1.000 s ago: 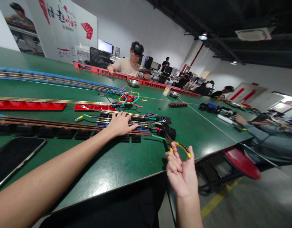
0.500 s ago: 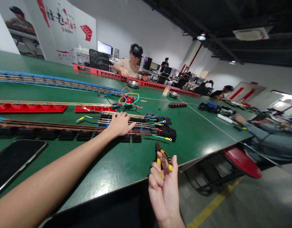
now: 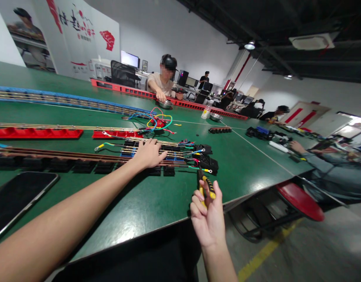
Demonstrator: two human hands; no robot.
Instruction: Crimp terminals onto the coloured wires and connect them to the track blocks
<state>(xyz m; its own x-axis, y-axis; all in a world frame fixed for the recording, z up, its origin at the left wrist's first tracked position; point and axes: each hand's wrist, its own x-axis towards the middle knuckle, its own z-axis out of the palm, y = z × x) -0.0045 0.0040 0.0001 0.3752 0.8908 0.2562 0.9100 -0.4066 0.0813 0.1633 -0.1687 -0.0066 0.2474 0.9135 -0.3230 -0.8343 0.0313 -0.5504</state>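
Pliers (image 3: 204, 183) in right hand (image 3: 208, 219) point away, upright.

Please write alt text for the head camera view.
The left hand presses on copper rails in black holders on a green table, while the right hand grips yellow-handled pliers near coloured wires.

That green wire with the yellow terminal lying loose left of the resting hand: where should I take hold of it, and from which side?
Probably grip the green wire by its insulated middle, coming from above and the near side. It lies flat on the green table, its yellow terminal pointing left, clear of the left hand. The right hand holds the pliers.
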